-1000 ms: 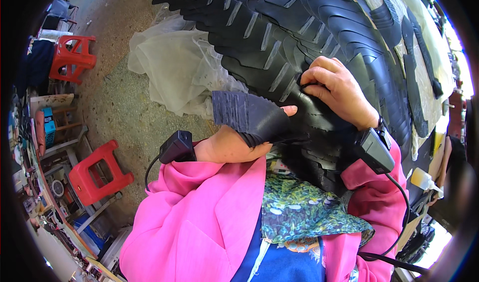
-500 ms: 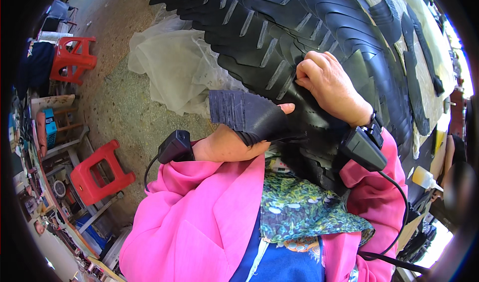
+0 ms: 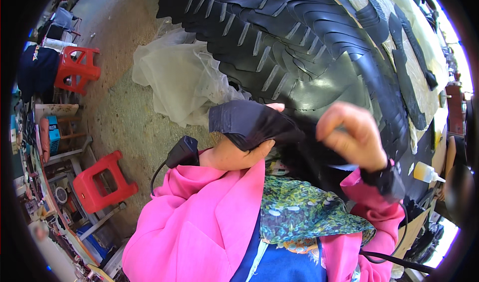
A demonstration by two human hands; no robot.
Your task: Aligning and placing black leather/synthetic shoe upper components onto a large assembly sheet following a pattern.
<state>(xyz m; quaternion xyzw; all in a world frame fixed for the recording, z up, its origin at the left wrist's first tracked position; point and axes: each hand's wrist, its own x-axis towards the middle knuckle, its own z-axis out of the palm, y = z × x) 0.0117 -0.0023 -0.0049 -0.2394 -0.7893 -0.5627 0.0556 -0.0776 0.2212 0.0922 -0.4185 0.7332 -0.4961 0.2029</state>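
A bent stack of thin, black, leathery-looking pieces (image 3: 234, 120) is resting in front of the person's chest, and the left hand (image 3: 234, 154) is clasping it from below, its thumb showing along the near edge. Just to the right, the right hand (image 3: 352, 135) is hovering with curled fingers; it is blurring, so whether it is pinching anything cannot be told. Beyond both, a broad pile of overlapping black sheet pieces with pale grey bars (image 3: 284, 57) is spreading away. If the left hand's clasp were loosening, the smooth pieces could be sliding out of line or dropping; pieces clinging together could be coming up doubled. A crumpled, translucent plastic sheet (image 3: 174, 77) is lying at the pile's left edge. Farther out, two red plastic stools (image 3: 105, 181) are standing on the speckled floor (image 3: 124, 132). Writing is showing only at the far left, as light lettering on a navy cloth (image 3: 37, 72) and small print on a bright blue box (image 3: 51, 128).
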